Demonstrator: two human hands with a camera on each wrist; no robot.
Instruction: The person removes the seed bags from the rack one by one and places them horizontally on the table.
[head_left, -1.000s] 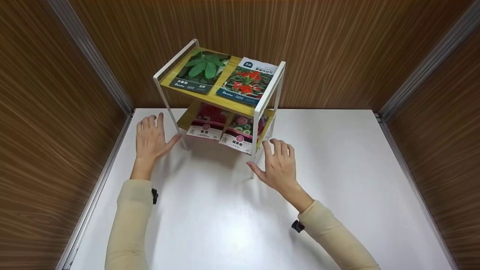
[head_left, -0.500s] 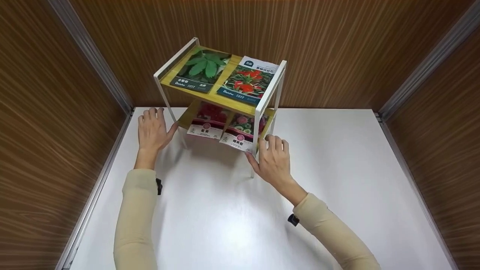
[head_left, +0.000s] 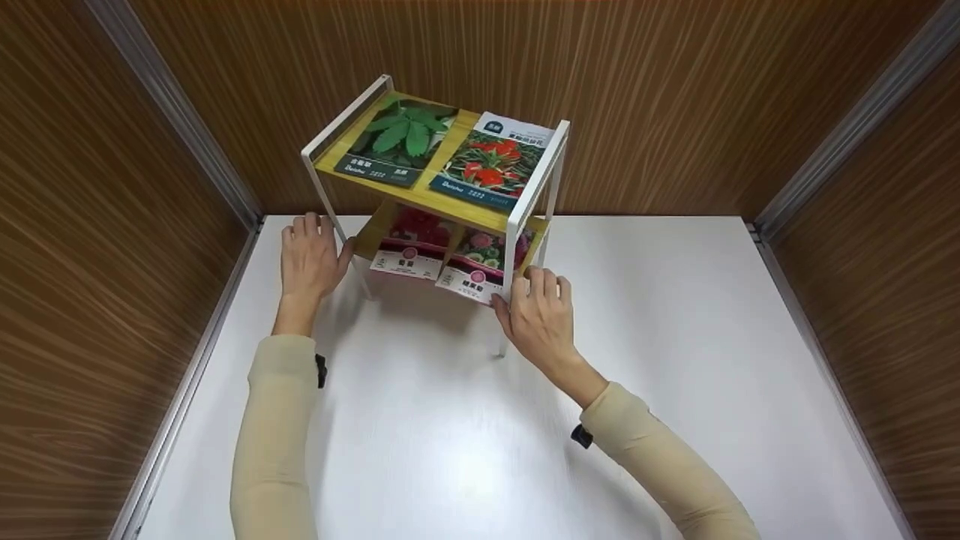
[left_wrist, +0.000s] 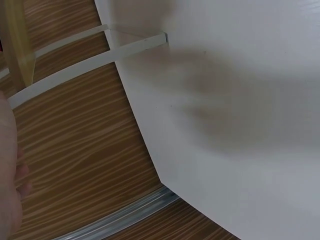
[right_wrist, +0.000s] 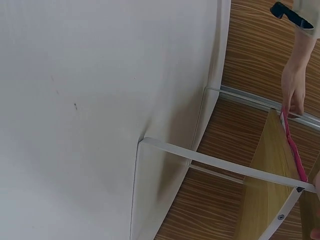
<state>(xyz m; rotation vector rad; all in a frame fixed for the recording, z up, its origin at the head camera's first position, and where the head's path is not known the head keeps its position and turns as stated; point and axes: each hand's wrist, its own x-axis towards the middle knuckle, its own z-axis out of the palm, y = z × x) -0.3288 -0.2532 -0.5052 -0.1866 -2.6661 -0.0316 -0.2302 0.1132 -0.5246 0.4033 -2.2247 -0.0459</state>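
A two-tier rack (head_left: 421, 195) is stood on the desk (head_left: 450, 420) towards 12 o'clock, its white legs set at a slant to the wooden back wall (head_left: 660, 105). At the rack's 8 o'clock, one front leg is met by the thumb of the left hand (head_left: 309, 262); at its 4 o'clock, the other is flanked by the thumb and forefinger of the right hand (head_left: 541, 319). Whether the legs are gripped cannot be told, as the fingertips are largely hidden. On the upper tier a leaf packet (head_left: 397, 142) and a red-flower packet (head_left: 495, 161) are fully displayed, though their small print is unreadable. Below, the upper parts of two pink-banded packets (head_left: 405, 259) are shaded and covered by the upper tier, and the right one is crossed by a leg. In the wrist views, each camera's own hand is cut off at the frame's edge.
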